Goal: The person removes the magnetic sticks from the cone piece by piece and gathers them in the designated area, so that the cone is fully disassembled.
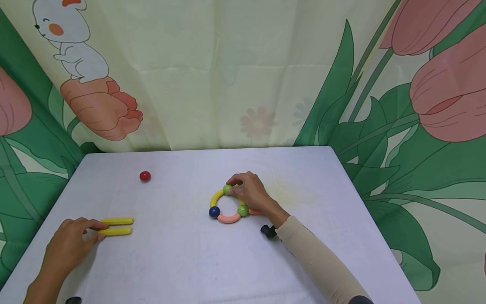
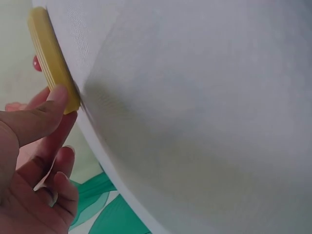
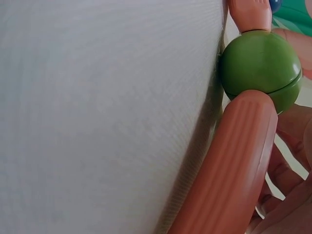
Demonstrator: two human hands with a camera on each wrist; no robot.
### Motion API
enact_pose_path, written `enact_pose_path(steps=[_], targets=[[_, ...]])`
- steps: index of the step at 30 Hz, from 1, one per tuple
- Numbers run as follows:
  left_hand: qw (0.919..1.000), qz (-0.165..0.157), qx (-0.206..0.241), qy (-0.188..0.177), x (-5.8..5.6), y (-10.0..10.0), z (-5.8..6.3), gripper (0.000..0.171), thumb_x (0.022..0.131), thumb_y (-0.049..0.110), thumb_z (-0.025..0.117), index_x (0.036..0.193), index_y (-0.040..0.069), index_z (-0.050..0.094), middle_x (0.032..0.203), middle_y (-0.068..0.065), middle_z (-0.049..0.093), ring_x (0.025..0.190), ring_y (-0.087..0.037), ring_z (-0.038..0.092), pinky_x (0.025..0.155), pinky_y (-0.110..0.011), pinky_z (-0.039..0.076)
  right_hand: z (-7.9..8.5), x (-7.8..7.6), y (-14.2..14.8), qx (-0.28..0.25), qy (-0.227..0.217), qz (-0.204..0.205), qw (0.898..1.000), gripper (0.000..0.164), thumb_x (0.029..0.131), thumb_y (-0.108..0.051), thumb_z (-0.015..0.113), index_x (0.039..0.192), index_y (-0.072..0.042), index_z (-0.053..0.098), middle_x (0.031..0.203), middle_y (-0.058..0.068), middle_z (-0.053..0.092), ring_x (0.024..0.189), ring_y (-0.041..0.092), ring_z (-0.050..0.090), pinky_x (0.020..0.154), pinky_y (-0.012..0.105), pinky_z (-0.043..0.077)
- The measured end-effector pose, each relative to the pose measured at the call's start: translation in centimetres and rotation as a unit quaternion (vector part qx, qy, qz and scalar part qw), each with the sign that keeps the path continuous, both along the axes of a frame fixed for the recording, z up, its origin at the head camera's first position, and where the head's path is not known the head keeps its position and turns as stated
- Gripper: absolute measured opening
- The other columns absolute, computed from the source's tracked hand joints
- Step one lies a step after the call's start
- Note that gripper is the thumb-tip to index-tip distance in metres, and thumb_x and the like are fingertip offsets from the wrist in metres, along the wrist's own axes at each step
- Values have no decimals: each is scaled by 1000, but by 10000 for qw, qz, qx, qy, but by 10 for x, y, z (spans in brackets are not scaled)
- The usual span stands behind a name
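Note:
My left hand [image 1: 70,245] pinches the near ends of two yellow sticks [image 1: 118,231] lying side by side at the table's left. In the left wrist view, the thumb presses one ribbed yellow stick [image 2: 51,56]. My right hand [image 1: 253,191] holds a green ball [image 1: 227,189] between thumb and fingers at the top of a ring. This ring joins curved yellow pieces [image 1: 216,197], a blue ball [image 1: 214,212], a curved pink piece [image 1: 229,219] and a second green ball [image 1: 243,210]. From that ball another pink piece [image 3: 224,170] extends rightward, partly hidden by the wrist.
A red ball [image 1: 145,176] sits toward the back left of the white table [image 1: 182,261]. A printed curtain [image 1: 182,84] hangs behind the table's far edge. A black strap-like object [image 1: 268,231] shows at the right wrist.

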State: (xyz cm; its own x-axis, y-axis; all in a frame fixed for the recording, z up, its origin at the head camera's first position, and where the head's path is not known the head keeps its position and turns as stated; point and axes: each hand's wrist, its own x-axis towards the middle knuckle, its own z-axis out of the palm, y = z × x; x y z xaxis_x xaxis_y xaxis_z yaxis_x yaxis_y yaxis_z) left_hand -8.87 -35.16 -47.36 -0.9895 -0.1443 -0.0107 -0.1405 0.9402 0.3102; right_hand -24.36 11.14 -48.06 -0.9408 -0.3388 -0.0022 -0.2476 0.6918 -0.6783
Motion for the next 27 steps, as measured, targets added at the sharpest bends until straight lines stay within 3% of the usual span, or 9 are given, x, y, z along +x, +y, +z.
enact_pose_path(steps=[18, 27], targets=[[9996, 160, -33, 248, 1, 2, 0, 28, 83, 6, 88, 109, 4, 78, 106, -28, 71, 99, -44, 51, 76, -61, 48, 3, 2, 0, 8, 90, 86, 9999, 23, 92, -14, 84, 113, -23, 81, 109, -6, 75, 112, 18, 61, 98, 41, 51], [9989, 59, 38, 458, 1, 14, 8, 29, 84, 5, 87, 111, 4, 77, 111, -28, 72, 100, -42, 50, 75, -60, 48, 3, 3, 6, 33, 199, 213, 9996, 26, 93, -17, 84, 118, -23, 80, 113, -6, 80, 110, 19, 62, 96, 39, 50]])
